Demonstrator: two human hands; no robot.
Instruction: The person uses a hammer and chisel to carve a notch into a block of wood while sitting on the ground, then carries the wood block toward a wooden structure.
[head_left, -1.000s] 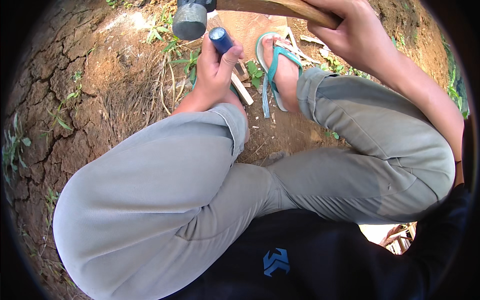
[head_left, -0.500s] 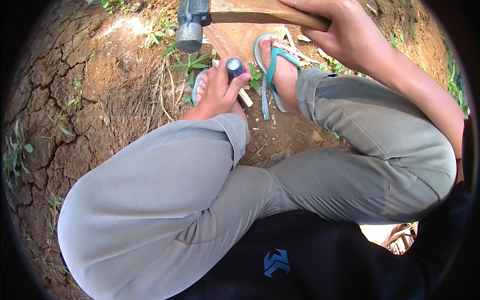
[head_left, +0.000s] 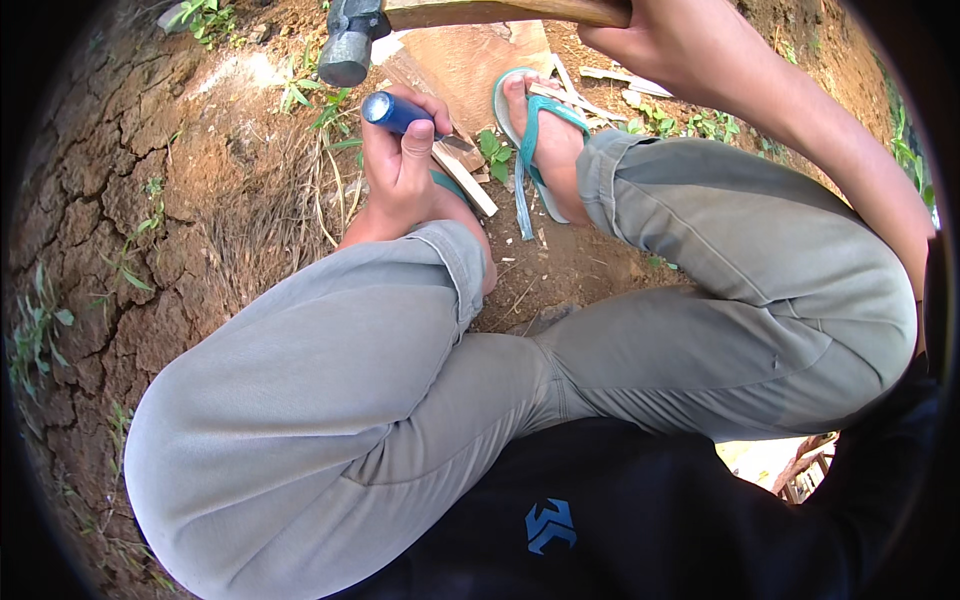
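Observation:
My left hand (head_left: 392, 175) is closed around the blue handle of a chisel (head_left: 392, 110). The chisel leans, its handle end to the left and its short visible metal blade pointing right, over a narrow wood piece (head_left: 467, 183) by my left foot. Higher up, my right hand (head_left: 668, 48) grips the wooden handle of a hammer (head_left: 500, 12) near its end. The dark metal hammer head hangs just above and left of the chisel handle, apart from it. Beyond both feet lies a flat wooden board (head_left: 478, 65), partly hidden by the hammer and left hand.
My right foot (head_left: 550, 145) in a green flip-flop rests beside the board. Wood slivers (head_left: 590, 100) lie scattered around it. Dry cracked soil (head_left: 110, 180) and small green plants (head_left: 205, 20) spread to the left. My bent legs (head_left: 300, 400) fill the lower view.
My left hand has turned and shifted left, tilting the chisel from nearly end-on to a slant that shows its blade. The hammer has moved slightly left and up in view.

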